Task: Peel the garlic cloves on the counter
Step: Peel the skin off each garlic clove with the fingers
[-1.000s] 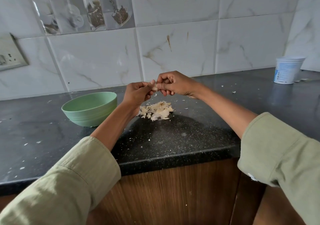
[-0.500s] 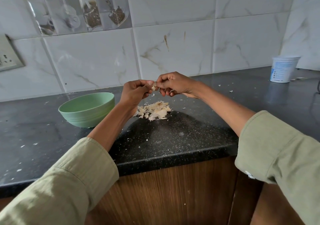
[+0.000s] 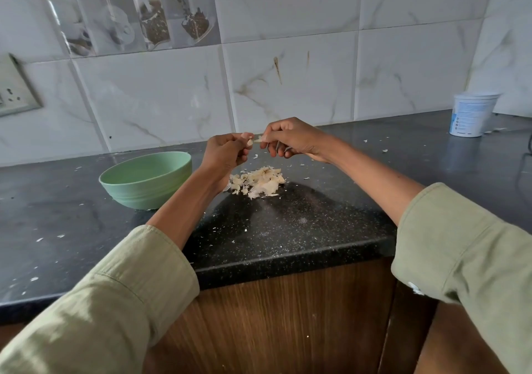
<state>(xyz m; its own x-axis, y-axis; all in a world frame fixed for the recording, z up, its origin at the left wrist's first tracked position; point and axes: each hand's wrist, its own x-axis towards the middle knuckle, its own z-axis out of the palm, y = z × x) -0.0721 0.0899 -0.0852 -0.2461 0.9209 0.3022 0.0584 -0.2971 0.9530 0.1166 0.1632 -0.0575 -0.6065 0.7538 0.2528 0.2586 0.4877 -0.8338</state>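
My left hand [image 3: 226,150] pinches a small pale garlic clove [image 3: 250,142] at its fingertips, raised above the black counter [image 3: 288,224]. My right hand [image 3: 290,137] is level with it and just to its right, and its thumb and forefinger pinch a thin strip of garlic skin [image 3: 259,140] next to the clove. Below both hands a pile of garlic cloves and papery skins [image 3: 259,182] lies on the counter. Whether the skin strip is still attached to the clove is too small to tell.
A light green bowl [image 3: 146,179] stands on the counter left of the pile, close to my left forearm. A white plastic tub [image 3: 472,114] sits at the far right by the tiled wall. Skin flakes are scattered on the counter. The counter's front edge runs above a wooden cabinet.
My hands have drawn slightly apart, with a strip of skin now showing between their fingertips. The pile and the bowl lie as before.
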